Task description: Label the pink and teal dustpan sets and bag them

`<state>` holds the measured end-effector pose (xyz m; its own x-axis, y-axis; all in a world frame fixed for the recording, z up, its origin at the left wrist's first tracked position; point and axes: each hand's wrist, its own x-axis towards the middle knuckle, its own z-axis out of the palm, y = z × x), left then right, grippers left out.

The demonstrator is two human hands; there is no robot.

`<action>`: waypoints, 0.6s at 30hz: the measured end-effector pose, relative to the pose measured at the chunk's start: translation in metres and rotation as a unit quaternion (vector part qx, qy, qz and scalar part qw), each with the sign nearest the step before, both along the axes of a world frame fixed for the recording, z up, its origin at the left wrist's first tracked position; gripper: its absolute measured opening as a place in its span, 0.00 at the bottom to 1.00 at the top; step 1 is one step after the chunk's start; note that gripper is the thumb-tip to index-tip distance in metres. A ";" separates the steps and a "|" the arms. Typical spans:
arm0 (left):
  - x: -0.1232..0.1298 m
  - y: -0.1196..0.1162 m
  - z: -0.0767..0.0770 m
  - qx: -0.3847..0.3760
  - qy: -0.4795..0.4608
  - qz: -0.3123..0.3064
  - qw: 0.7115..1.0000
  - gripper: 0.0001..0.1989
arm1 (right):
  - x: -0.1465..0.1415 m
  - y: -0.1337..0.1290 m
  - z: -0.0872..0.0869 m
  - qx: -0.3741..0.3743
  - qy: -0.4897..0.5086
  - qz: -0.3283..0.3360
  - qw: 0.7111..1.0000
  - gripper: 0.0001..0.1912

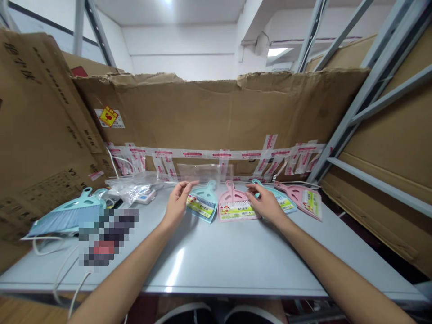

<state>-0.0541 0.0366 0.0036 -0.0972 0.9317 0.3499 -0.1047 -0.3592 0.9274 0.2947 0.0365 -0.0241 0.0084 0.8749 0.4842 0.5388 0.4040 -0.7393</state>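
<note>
Several small dustpan-and-brush sets in clear wrap with yellow-green labels lie in a fanned row on the grey table. My left hand (178,200) is at the left edge of the first teal dustpan set (204,204), fingers stretched forward and no object visible in them. Beside that lies a pink dustpan set (236,207). Over its right side is my right hand (265,203), fingers loosely bent and apart; whether it touches the wrap I cannot tell. It partly hides a second teal dustpan set (286,204). At the right end rests another pink dustpan set (308,202).
On the left lie a loose teal dustpan with a blue brush (70,213), crumpled clear plastic (130,186), a white device (146,197) and white cables (64,270). A large cardboard sheet (202,117) stands behind the table. Metal shelf posts (354,103) rise at right.
</note>
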 end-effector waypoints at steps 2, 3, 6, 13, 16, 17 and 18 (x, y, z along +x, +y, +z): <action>0.000 0.002 -0.001 -0.021 -0.037 0.000 0.999 0.21 | 0.012 0.005 -0.006 0.049 -0.111 -0.029 0.992 0.14; 0.000 0.003 -0.002 -0.036 -0.054 -0.001 0.998 0.23 | 0.016 0.008 -0.009 0.056 -0.147 -0.036 0.987 0.13; -0.002 0.007 -0.005 -0.068 -0.082 -0.010 0.994 0.27 | 0.024 0.011 -0.015 0.037 -0.200 -0.035 0.979 0.14; -0.003 0.008 -0.005 -0.076 -0.100 -0.017 0.992 0.30 | 0.015 0.008 -0.008 -0.015 -0.237 -0.008 0.971 0.13; -0.003 0.008 -0.004 -0.088 -0.106 -0.011 0.990 0.32 | 0.011 0.006 -0.004 -0.050 -0.237 -0.016 0.970 0.14; -0.003 0.008 -0.004 -0.093 -0.106 -0.010 0.990 0.32 | 0.011 0.006 -0.003 -0.057 -0.232 -0.023 0.971 0.14; -0.004 0.008 -0.004 -0.098 -0.104 -0.010 0.990 0.32 | 0.011 0.006 -0.002 -0.061 -0.224 -0.029 0.972 0.14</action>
